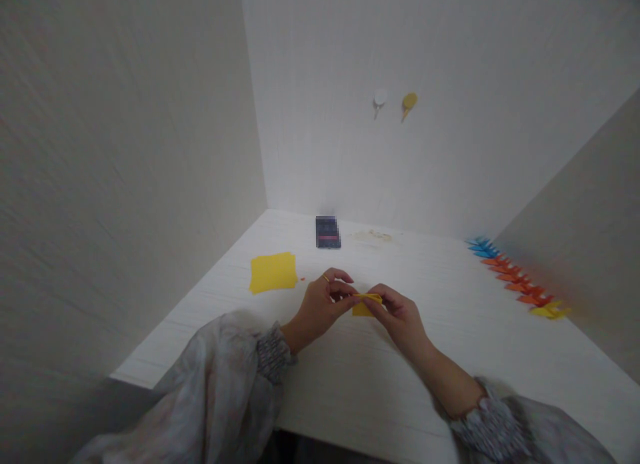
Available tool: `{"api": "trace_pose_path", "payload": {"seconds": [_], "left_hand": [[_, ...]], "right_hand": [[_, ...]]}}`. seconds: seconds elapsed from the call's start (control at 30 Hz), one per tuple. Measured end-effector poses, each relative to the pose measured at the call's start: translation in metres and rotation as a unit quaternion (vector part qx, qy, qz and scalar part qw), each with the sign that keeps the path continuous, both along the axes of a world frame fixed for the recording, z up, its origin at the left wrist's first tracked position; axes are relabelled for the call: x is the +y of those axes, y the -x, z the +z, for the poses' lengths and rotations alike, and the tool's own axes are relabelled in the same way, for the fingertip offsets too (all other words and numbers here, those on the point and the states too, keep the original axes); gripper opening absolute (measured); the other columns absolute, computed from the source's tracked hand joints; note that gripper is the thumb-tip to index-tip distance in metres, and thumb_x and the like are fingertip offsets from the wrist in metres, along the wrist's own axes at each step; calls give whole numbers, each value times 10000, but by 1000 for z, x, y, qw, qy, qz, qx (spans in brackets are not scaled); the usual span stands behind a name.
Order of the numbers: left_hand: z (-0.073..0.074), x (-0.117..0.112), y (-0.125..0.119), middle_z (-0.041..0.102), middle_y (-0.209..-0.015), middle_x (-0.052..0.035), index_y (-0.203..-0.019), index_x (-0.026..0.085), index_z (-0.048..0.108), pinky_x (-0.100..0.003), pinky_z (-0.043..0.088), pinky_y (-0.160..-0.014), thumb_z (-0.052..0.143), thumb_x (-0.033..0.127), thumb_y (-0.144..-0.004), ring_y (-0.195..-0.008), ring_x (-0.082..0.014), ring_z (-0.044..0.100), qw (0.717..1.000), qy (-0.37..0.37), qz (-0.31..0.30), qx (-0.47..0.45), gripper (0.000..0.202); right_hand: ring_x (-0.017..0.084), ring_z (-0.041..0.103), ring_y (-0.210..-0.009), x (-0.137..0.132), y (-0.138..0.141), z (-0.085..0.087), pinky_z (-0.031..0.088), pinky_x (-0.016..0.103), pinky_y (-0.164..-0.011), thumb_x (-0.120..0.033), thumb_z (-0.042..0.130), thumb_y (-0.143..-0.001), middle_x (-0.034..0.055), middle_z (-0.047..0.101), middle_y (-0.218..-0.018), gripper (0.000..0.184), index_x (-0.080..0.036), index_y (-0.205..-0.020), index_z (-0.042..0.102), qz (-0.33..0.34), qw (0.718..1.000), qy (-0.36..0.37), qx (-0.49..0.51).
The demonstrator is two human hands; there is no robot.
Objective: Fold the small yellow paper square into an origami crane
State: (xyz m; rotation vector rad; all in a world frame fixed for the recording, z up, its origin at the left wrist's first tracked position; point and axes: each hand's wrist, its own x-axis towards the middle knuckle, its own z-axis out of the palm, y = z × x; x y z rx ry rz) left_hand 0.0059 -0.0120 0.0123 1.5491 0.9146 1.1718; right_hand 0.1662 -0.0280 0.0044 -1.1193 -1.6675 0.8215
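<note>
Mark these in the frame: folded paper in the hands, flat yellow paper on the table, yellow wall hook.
Folded paper (363, 310): head view, lower part.
Flat yellow paper (273, 273): head view, middle of its top face.
Yellow wall hook (409, 101): head view, round part.

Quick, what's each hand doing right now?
Left hand: closed, pinching the folded yellow paper at its left.
Right hand: closed, pinching the same paper at its right.

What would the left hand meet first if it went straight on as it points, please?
Probably the folded yellow paper that the left hand holds, then the right hand, though depth is unclear.
</note>
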Motion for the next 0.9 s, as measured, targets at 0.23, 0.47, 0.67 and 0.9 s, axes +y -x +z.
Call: {"api": "trace_pose_path", "payload": {"seconds": [0.23, 0.47, 0.67, 0.9], "left_hand": [[-1, 1, 0, 637, -687, -24, -844, 160, 465, -197, 370, -526, 637, 340, -617, -538, -83, 510, 1000, -2, -2, 2, 336], [-1, 1, 1, 630, -664, -14, -834, 155, 465, -191, 364, -520, 640, 322, -620, -520, -70, 486, 1000, -7, -6, 0, 323], [0, 1, 0, 619, -653, -12, -840, 149, 456, -191, 370, -520, 660, 291, -603, -541, -80, 514, 999, 20, -20, -38, 343], [1, 1, 0, 579, -573, 28, -826, 142, 484, -183, 369, -513, 673, 235, -586, -512, -66, 506, 991, 68, -67, -99, 319]], "right_hand": [[132, 490, -631, 1, 0, -3, 402, 245, -586, -307, 531, -740, 10, 533, -663, 126, -187, -713, 555, -4, 1000, -8, -4], [122, 483, -625, 0, 0, -1, 395, 237, -585, -292, 531, -747, 2, 520, -657, 120, -179, -709, 547, 4, 1000, -15, -7], [125, 489, -623, -1, -1, -1, 396, 233, -579, -297, 526, -748, 1, 528, -656, 124, -181, -713, 552, 10, 1000, -13, -2], [115, 474, -614, -2, -1, -1, 380, 224, -570, -276, 542, -739, -6, 511, -642, 109, -175, -701, 559, 24, 1000, -8, 10]]}}
